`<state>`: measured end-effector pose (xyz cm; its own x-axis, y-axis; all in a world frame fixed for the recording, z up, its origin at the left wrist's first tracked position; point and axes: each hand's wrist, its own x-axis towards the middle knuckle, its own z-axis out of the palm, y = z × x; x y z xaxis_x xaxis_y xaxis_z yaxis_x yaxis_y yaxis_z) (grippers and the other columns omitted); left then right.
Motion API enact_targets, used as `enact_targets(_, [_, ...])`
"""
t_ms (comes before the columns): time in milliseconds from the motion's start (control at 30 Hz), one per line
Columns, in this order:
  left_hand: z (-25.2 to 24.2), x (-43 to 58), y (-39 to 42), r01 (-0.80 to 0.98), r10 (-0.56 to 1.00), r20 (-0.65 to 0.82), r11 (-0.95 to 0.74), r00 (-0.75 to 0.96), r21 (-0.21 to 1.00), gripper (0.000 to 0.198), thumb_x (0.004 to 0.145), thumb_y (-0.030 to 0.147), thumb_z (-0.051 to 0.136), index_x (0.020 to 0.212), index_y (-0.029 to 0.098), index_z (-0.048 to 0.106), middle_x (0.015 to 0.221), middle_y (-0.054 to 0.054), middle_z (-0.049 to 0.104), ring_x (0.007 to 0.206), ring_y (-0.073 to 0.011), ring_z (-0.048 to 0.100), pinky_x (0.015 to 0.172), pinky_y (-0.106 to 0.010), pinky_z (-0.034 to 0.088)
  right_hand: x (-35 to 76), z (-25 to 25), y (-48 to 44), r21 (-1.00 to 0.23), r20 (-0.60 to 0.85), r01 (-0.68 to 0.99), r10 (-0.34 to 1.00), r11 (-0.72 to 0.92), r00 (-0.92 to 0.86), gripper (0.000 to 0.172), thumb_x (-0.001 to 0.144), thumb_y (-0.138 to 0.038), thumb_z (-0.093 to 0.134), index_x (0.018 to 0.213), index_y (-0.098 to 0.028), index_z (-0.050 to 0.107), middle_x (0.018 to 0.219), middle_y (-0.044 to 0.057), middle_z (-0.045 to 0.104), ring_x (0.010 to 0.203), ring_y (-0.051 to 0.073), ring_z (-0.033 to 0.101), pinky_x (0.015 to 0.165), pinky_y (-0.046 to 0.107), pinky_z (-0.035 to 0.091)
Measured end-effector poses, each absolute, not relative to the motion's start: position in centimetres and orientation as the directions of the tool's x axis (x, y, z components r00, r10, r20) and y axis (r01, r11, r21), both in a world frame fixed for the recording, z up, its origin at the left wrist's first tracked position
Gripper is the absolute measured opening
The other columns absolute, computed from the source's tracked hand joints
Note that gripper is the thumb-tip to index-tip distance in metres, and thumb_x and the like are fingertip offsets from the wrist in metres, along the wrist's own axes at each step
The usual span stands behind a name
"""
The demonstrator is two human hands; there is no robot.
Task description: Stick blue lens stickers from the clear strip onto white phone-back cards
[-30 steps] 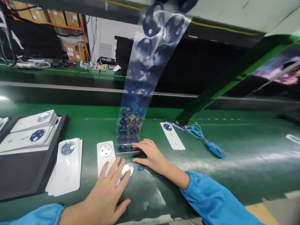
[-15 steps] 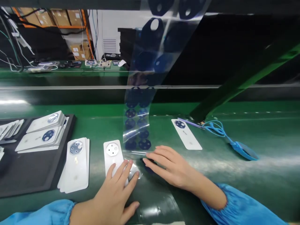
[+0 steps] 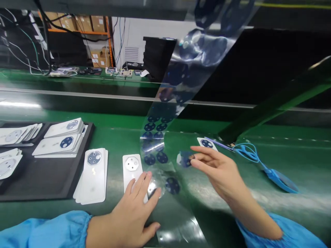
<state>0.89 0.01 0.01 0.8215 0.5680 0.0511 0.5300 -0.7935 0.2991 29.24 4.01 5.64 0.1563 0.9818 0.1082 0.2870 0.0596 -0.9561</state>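
Observation:
My left hand (image 3: pixel 134 213) lies flat with fingers spread, over the lower part of a white phone back cover (image 3: pixel 132 163) and the near part of a clear film strip (image 3: pixel 178 227). The cover has a round white camera area with small holes. Between thumb and fingers my right hand (image 3: pixel 216 168) pinches a dark blue film sticker (image 3: pixel 184 159), held above the green table. One dark round sticker (image 3: pixel 172 185) is on the strip between my hands. More of them run in pairs up the hanging film strip (image 3: pixel 155 137).
Left of my hand lies a small stack of white covers (image 3: pixel 93 179). A black tray (image 3: pixel 51 179) holds several more covers. At right are another cover (image 3: pixel 207 143), purple tweezers (image 3: pixel 219 144) and a blue corded item (image 3: pixel 280 181). A green post (image 3: pixel 271 100) slants behind.
My right hand has lifted off the film strip and moved right and up with a dark film sticker in its fingers. My left hand stays on the cover. The view has shifted slightly.

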Motion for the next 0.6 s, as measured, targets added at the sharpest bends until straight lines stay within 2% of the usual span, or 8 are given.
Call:
enact_targets(33, [0.0,0.8,0.0,0.509,0.559,0.099,-0.804,0.823,0.308,0.089,0.083,0.033,0.070,0.158,0.016,0.024,0.166,-0.032,-0.001,0.152,-0.0516,0.010,0.110,-0.069,0.038,28.1,5.6,4.4,-0.988,-0.028,0.142,0.982,-0.055,0.186,0.041,0.075,-0.045,0.086,0.109,-0.025,0.075,0.083,0.005,0.076,0.076,0.023,0.073,0.069,0.035,0.061])
enact_targets(100, [-0.2,0.7,-0.1,0.449,0.519,0.208,-0.840,0.829,0.305,0.090,0.082,0.030,0.070,0.156,0.012,0.023,0.165,-0.032,-0.006,0.153,-0.0513,0.004,0.112,-0.065,0.038,25.1,5.1,5.2,-0.965,-0.261,-0.053,0.960,-0.257,0.098,0.050,0.069,-0.045,0.089,0.110,-0.021,0.074,0.089,0.008,0.077,0.081,0.024,0.074,0.066,0.033,0.060])
enact_targets(167, [-0.6,0.5,-0.2,0.420,0.489,0.290,-0.866,0.822,0.271,0.080,0.085,0.032,0.066,0.152,0.006,0.029,0.164,-0.035,0.010,0.153,-0.0507,0.006,0.114,-0.065,0.037,22.0,4.4,5.8,-0.925,-0.369,-0.107,0.929,-0.364,0.027,0.053,0.065,-0.042,0.091,0.108,-0.017,0.073,0.088,0.009,0.078,0.083,0.025,0.074,0.061,0.029,0.057])
enact_targets(233, [-1.2,0.2,-0.2,0.475,0.528,0.304,-0.848,0.793,0.236,0.067,0.089,0.037,0.060,0.144,0.003,0.040,0.156,-0.035,0.033,0.151,-0.0514,0.015,0.114,-0.066,0.036,19.4,3.4,6.3,-0.922,-0.378,-0.094,0.926,-0.375,0.017,0.053,0.064,-0.042,0.091,0.106,-0.015,0.073,0.078,0.008,0.077,0.075,0.023,0.073,0.054,0.026,0.053])
enact_targets(300, [-1.8,0.1,-0.3,0.540,0.583,0.253,-0.812,0.772,0.222,0.062,0.094,0.042,0.054,0.141,0.003,0.046,0.151,-0.033,0.042,0.149,-0.0508,0.024,0.115,-0.064,0.035,17.7,2.4,6.6,-0.936,-0.347,-0.064,0.937,-0.345,0.030,0.049,0.066,-0.042,0.089,0.103,-0.014,0.072,0.072,0.006,0.075,0.068,0.020,0.071,0.052,0.026,0.050])
enact_targets(367, [-2.2,0.0,-0.2,0.564,0.606,0.201,-0.793,0.770,0.230,0.066,0.096,0.045,0.052,0.147,0.003,0.042,0.156,-0.032,0.037,0.150,-0.0489,0.025,0.117,-0.060,0.033,17.0,1.4,6.7,-0.951,-0.308,-0.031,0.950,-0.306,0.054,0.043,0.068,-0.041,0.086,0.099,-0.016,0.071,0.070,0.003,0.074,0.063,0.019,0.068,0.056,0.028,0.052])
enact_targets(500, [-2.4,0.1,-0.1,0.561,0.610,0.183,-0.787,0.771,0.258,0.080,0.096,0.045,0.053,0.157,0.003,0.024,0.161,-0.032,0.025,0.152,-0.0473,0.018,0.119,-0.057,0.030,16.9,0.6,7.0,-0.964,-0.258,0.040,0.962,-0.262,0.089,0.037,0.067,-0.036,0.084,0.097,-0.019,0.070,0.072,0.001,0.074,0.061,0.018,0.067,0.063,0.032,0.055])
enact_targets(600, [-2.1,0.1,-0.1,0.578,0.626,0.181,-0.774,0.758,0.257,0.079,0.098,0.048,0.049,0.157,0.001,0.026,0.160,-0.033,0.025,0.151,-0.0480,0.020,0.118,-0.055,0.030,17.1,0.7,7.3,-0.960,-0.266,0.069,0.961,-0.271,0.069,0.036,0.066,-0.035,0.084,0.095,-0.019,0.070,0.071,0.001,0.074,0.063,0.020,0.069,0.065,0.033,0.056])
